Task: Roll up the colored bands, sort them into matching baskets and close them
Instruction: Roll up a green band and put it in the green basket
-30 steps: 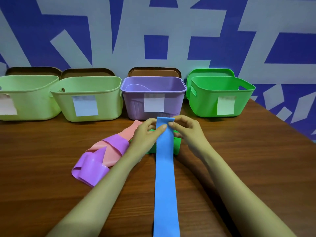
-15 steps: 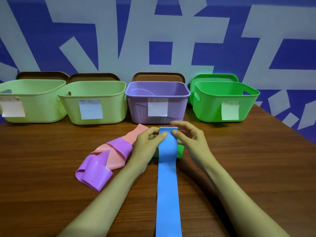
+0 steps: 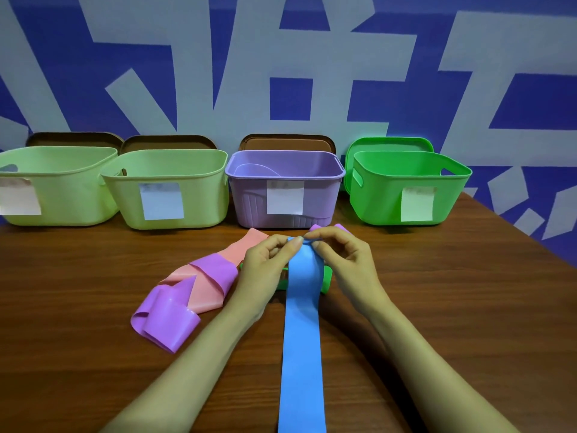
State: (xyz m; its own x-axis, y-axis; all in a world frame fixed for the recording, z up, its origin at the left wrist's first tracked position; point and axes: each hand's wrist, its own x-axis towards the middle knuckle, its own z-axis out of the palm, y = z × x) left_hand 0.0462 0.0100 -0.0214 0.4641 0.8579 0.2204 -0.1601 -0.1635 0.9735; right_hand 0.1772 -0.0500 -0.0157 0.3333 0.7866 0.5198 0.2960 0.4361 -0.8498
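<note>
Wooden table: blue band runs front-to-back.

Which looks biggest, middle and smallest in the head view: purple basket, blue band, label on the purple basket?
1. Unranked: purple basket and blue band, close in area; band lies nearer the camera.
2. Smallest: label.

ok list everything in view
pale green plastic baskets: two, pale green, back left
purple plastic basket: one, purple, back centre
brown lids: three, brown, behind those
bright green plastic basket: one, green, back right
green lid: one, green, behind it
paper labels: four, whitish, basket fronts
blue elastic band: one, blue, centre
purple elastic band: one, purple, centre left
pink elastic band: one, pink, entwined with purple
green elastic band: one, green, under blue
wooden table: one, brown, underneath
left hand, right hand: two, pinching blue band's end
</note>
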